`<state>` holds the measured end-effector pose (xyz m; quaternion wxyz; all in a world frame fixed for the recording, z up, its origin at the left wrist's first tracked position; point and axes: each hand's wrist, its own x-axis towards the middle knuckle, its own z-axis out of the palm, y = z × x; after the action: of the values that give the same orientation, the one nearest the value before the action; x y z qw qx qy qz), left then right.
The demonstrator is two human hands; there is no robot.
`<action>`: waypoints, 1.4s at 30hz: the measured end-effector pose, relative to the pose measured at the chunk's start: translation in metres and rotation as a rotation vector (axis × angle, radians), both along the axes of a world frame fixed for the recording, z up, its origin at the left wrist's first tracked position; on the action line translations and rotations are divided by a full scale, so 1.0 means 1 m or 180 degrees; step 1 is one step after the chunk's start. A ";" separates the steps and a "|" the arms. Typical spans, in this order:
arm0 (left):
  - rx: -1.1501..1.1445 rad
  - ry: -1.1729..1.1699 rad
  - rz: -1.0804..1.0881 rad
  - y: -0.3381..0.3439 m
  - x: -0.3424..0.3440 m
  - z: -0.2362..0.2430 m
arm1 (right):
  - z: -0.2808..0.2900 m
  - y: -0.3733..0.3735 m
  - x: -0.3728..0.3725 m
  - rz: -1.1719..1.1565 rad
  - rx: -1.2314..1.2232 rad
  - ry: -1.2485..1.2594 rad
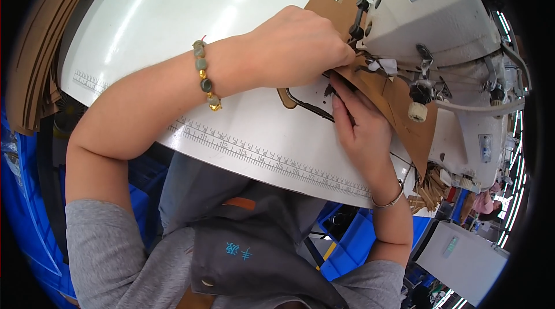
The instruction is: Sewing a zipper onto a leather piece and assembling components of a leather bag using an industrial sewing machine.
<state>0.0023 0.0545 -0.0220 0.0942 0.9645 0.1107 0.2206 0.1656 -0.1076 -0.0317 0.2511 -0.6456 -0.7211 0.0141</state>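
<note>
- Working over a white tabletop (156,26), glossy with streaks of reflected light; a printed ruler (260,156) runs along its near edge.
- My left hand (303,46) is folded, knuckles up, close to the sewing machine (439,14); its fingertips are hidden, so I can't tell what they grip.
- My right hand (364,127) is open, thumb apart, its straight fingers tucked under the brown panel (399,101).
- That panel lies toward the tabletop's right end, at the machine, with one tapering corner pointing to the near right corner.
- A tan strip (285,98) with a dark edge lies between my hands and the ruler, partly covered by my left hand.
- The machine, off-white, stands over the tabletop's right end.
- Past the left edge are stacked brown pieces (34,49), with a blue bin (23,205) lower down.
- Below the near edge, toward the right, sits another blue container (352,245).
- Beyond the right edge, the room shows bunched brown scraps (430,190), a person in pink (484,202) and rows of bright light tubes (517,164).
</note>
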 end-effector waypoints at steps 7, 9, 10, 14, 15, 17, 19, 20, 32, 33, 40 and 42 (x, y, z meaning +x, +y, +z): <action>0.0025 0.0114 0.0027 -0.001 -0.002 -0.001 | 0.002 0.001 0.001 0.0131 0.0021 0.0143; 0.0100 0.0106 0.0027 -0.002 -0.002 -0.002 | 0.001 0.002 0.001 0.0138 0.0077 0.0131; 0.0100 0.0109 0.0027 -0.002 -0.002 -0.003 | 0.001 0.001 0.002 0.0165 0.0077 0.0156; 0.0287 -0.0109 -0.0019 -0.002 -0.002 -0.004 | -0.002 0.002 0.005 0.0219 0.0153 0.0136; 0.0372 -0.0165 -0.0042 -0.002 -0.002 -0.004 | -0.002 0.001 0.005 0.0199 0.0174 0.0098; 0.0411 -0.0162 -0.0104 -0.006 -0.006 -0.005 | -0.004 0.000 0.006 0.0185 0.0194 0.0009; 0.0448 -0.0159 -0.0189 -0.007 -0.007 -0.006 | -0.005 -0.002 0.008 0.0125 0.0207 -0.0090; 0.0445 -0.0184 -0.0197 -0.008 -0.007 -0.006 | -0.005 -0.003 0.009 0.0099 0.0170 -0.0131; -0.0371 0.0202 -0.0009 -0.004 -0.008 0.007 | 0.035 -0.034 -0.014 0.0644 0.0133 -0.0901; -0.0508 0.0264 0.0003 -0.004 -0.009 0.007 | 0.043 -0.039 -0.014 0.1004 0.0466 -0.0867; -0.0725 0.0605 -0.0014 -0.005 -0.011 0.017 | 0.048 -0.028 0.006 0.0121 0.1068 -0.0666; -0.0607 0.0599 -0.0002 -0.006 -0.010 0.018 | 0.042 -0.024 0.006 0.0256 0.0773 -0.0508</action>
<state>-0.0081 0.0484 -0.0037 0.1747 0.9676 0.1391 0.1175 0.1715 -0.1316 0.0102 0.2684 -0.5801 -0.7605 -0.1145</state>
